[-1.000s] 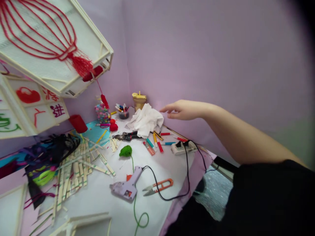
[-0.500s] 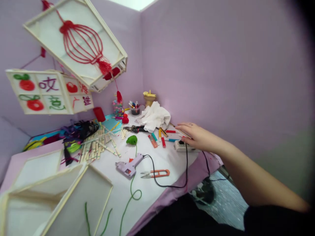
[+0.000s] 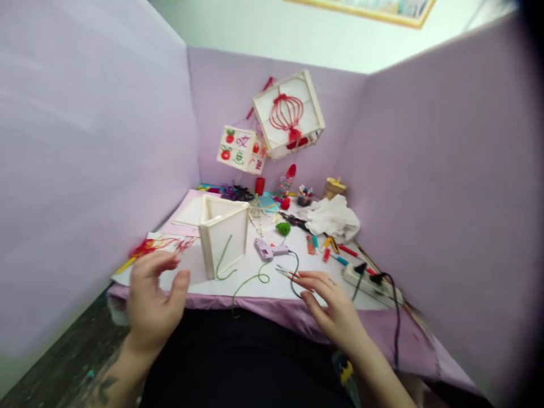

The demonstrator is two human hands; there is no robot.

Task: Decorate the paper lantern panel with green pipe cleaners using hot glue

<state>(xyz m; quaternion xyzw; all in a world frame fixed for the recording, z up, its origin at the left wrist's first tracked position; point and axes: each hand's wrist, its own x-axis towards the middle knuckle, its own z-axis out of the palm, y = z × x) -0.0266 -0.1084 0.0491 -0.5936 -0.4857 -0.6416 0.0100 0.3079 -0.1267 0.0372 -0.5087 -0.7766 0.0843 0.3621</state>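
Note:
My left hand (image 3: pixel 156 294) is raised over the table's front left edge, its fingers curved and apart, holding nothing. My right hand (image 3: pixel 325 297) is over the front edge with fingers apart, its fingertips at the scissors (image 3: pixel 285 272), whose handles it hides; whether it grips them is unclear. A white-panelled frame (image 3: pixel 227 238) stands between the hands, with green yarn (image 3: pixel 250 279) on its side and curling over the table. Behind the scissors lies a lilac glue gun (image 3: pixel 267 249), its black cord running near my right hand. A green yarn ball (image 3: pixel 283 228) rests behind it.
A power strip (image 3: pixel 369 283) with plugs and cords is at the right. Markers (image 3: pixel 347 250), white cloth (image 3: pixel 334 218) and black pliers (image 3: pixel 293 221) lie behind. Lanterns (image 3: pixel 289 116) hang at the back. Red strands (image 3: pixel 159 245) lie at the left. Walls (image 3: pixel 408 170) enclose the table.
The view has swung left and widened. My right hand has moved from the power strip to the scissors. My left hand has come into view.

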